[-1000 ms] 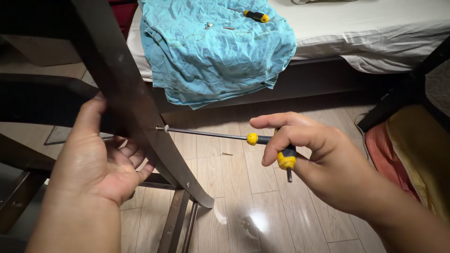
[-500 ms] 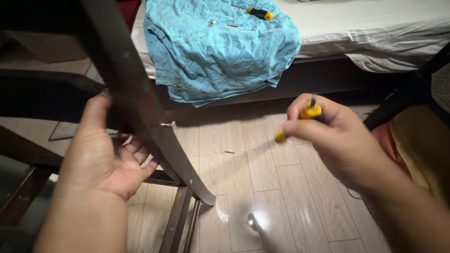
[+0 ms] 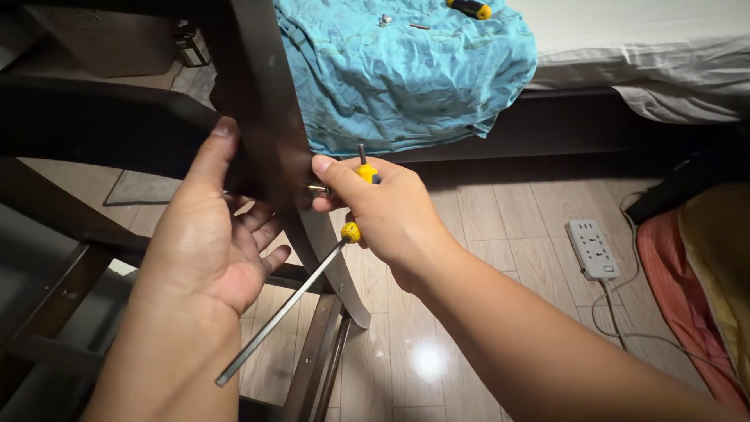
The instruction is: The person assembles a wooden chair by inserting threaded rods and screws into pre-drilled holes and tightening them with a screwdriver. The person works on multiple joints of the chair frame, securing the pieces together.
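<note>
So we've got the dark wooden chair frame (image 3: pixel 266 117) filling the left of the frame, our left hand (image 3: pixel 207 234) loosely open, braced behind its leg. Our right hand (image 3: pixel 383 215) at centre is wrapped around a yellow-handled hex wrench (image 3: pixel 312 277), fingertips pinching a small bolt (image 3: pixel 316 188) against the leg.

Pale wood-plank floor (image 3: pixel 500 234) with white power strip (image 3: pixel 591 248); white-sheeted bed (image 3: pixel 625 39) under crumpled teal cloth (image 3: pixel 398 78).
</note>
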